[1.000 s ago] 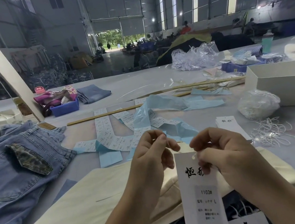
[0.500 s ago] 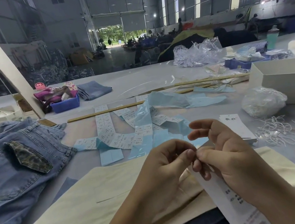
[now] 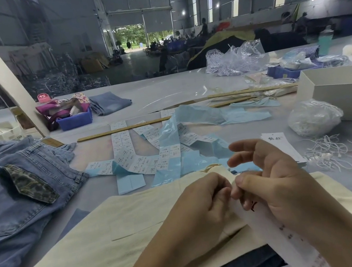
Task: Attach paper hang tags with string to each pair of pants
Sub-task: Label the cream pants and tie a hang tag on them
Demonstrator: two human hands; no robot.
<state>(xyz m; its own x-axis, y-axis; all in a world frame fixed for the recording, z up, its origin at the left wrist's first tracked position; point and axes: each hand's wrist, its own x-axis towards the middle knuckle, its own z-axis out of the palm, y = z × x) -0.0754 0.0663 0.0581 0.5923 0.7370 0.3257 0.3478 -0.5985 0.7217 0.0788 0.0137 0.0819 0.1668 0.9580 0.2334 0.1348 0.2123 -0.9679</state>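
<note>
Your left hand [image 3: 201, 201] is curled, fingertips meeting your right hand [image 3: 272, 187], which pinches the top of the hang tag [image 3: 278, 235] over the cream pants [image 3: 119, 243] at the bench's near edge.

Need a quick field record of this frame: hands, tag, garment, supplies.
left hand: fingers curled, pinching at the top of the hang tag
right hand: thumb and fingers pinch the hang tag, index finger extended
string: not discernible between the hands
garment: cream pants under both hands
other pants: blue jeans at left
supplies: loose white strings and stack of tags at right
</note>
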